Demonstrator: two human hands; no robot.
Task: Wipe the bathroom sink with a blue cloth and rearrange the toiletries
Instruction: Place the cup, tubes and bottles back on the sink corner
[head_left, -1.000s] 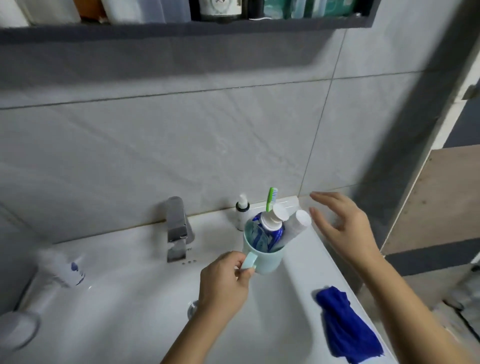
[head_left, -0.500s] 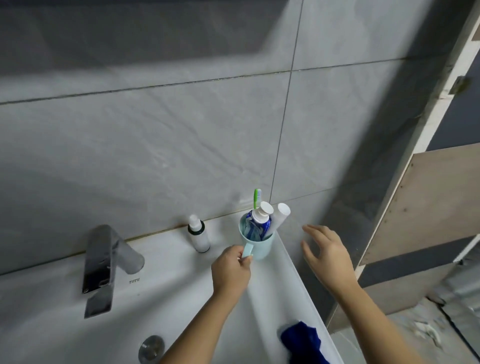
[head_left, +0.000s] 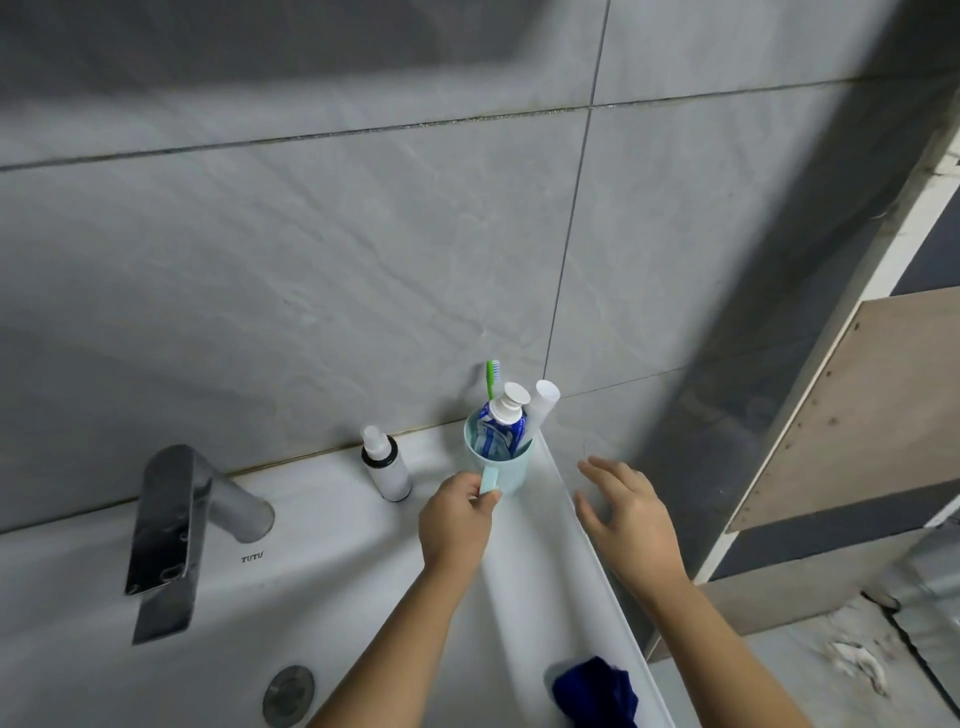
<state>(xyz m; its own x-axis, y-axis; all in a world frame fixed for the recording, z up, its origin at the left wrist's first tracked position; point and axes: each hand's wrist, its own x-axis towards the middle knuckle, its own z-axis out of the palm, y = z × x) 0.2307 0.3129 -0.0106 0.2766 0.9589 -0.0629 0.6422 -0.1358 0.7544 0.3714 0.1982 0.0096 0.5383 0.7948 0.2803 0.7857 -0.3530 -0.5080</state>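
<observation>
- The left grip (head_left: 457, 514) pinches the handle of the cup (head_left: 506, 465) just ahead, at the back corner of the sink (head_left: 337, 597); rearranging seems under way.
- The right grip (head_left: 628, 519) hovers open, empty, beside it.
- The blue cloth (head_left: 595, 693) lies bunched behind both grips; wiping unconfirmed.

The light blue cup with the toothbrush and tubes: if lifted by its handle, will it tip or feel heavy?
Probably top-heavy: the toothbrush and tubes stand above the rim of the cup, so it may tip. It looks like plastic, so likely light. The left hand pinches only its handle, so it could swing.
</observation>
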